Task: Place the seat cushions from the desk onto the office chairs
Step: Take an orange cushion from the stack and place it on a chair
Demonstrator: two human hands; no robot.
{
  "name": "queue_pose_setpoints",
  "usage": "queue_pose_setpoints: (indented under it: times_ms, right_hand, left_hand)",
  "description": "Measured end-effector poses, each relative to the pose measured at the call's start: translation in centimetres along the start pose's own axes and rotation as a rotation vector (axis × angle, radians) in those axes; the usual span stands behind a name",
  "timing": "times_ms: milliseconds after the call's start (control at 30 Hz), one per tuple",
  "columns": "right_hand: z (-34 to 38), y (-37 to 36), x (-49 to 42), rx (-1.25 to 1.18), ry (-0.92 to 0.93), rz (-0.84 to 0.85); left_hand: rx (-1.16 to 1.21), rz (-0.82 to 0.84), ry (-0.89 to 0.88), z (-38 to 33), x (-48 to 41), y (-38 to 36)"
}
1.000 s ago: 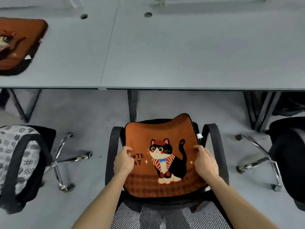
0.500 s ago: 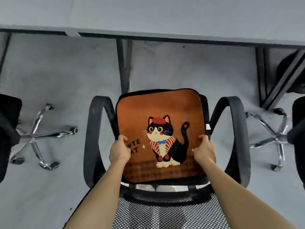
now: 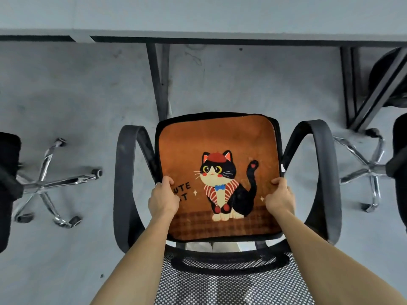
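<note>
Seat cushion: orange, black-edged, printed with a cat in a red beret; it sits at centre frame, lying on the seat of the office chair between the two armrests. Its far edge reaches the front of the seat, toward the top of the frame.
Your left hand: clenched on the cushion's left edge, lower centre-left of the frame; the thumb lies on top of the fabric, partly covering the printed letters, and the fingers wrap under the edge. A ring shows on one finger.
Your right hand: grasping the cushion's right edge, mirrored to the left hand, thumb on top beside the cat's tail.
Forearms: both come in from the bottom edge, bare, passing over the chair's mesh backrest at bottom centre.
Armrests: black loops, one either side of the cushion, not touching your hands as far as you can see.
Label: a small white tag sticks out at the cushion's right edge, above your right hand.
Desk: grey top across the upper frame, dark legs below it, one straight above the chair.
Neighbouring chairs: chrome star base at middle left, another chrome base at middle right; dark seats cut off at both frame edges.
Floor: grey, scuffed.
</note>
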State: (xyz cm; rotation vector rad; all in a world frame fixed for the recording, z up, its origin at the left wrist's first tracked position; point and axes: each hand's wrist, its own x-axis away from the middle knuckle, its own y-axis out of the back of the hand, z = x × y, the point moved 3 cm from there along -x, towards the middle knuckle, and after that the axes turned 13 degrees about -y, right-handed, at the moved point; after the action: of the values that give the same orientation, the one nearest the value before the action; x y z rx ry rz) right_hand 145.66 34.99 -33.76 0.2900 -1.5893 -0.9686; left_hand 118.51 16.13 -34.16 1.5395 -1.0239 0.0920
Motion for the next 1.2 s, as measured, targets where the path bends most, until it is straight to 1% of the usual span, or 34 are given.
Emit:
queue_pose_setpoints:
  times_ms: [167,267,400,500,533,600,700,767,833,933,1067,1133,1200]
  right_hand:
    - [0.1,-0.2,0.1,-0.010,0.007,-0.002]
    - [0.0,-0.3,0.0,-0.008,0.012,0.003]
    - [0.1,-0.5,0.2,0.040,0.001,-0.022]
    - [0.6,-0.4,0.7,0.096,-0.009,-0.062]
    - [0.8,-0.3,0.9,0.137,0.013,-0.105]
    - [1.4,-0.4,1.2,0.211,0.130,-0.194]
    - [3.1,-1.3,0.9,0.254,0.411,-0.240]
    - [4.2,-2.1,-0.2,0.327,0.511,-0.251]
    - [4.5,-2.5,-1.9,0.388,0.518,-0.242]
    - [3.1,-3.0,-4.4,0.487,0.558,-0.238]
    - [2.0,-3.6,-5.6,0.494,0.576,-0.237]
    - [2.4,-3.4,-5.4,0.492,0.564,-0.220]
    - [2.7,-2.8,-5.0,0.540,0.539,-0.161]
  left_hand:
    - [-0.032,-0.008,-0.025,-0.5,0.0,0.0]
    - [-0.142,-0.027,-0.082,-0.6,0.2,-0.1]
    - [-0.241,-0.065,-0.101,-0.9,0.2,0.1]
    - [-0.347,-0.051,-0.187,-1.6,0.1,0.0]
    - [-0.358,-0.049,-0.227,-1.8,0.1,-0.1]
    - [-0.349,-0.050,-0.326,-2.5,-0.2,-0.4]
    - [-0.320,-0.057,-0.452,-3.3,-1.5,-1.1]
    - [-0.336,-0.056,-0.474,-3.2,-2.8,-1.8]
    - [-0.355,-0.032,-0.471,-2.3,-4.0,-2.6]
    - [-0.393,-0.017,-0.498,-0.7,-5.1,-3.7]
    - [-0.424,-0.020,-0.515,-0.2,-5.6,-4.1]
    - [-0.431,0.036,-0.496,-0.7,-5.8,-3.7]
    - [-0.451,0.124,-0.459,-1.0,-5.6,-3.3]
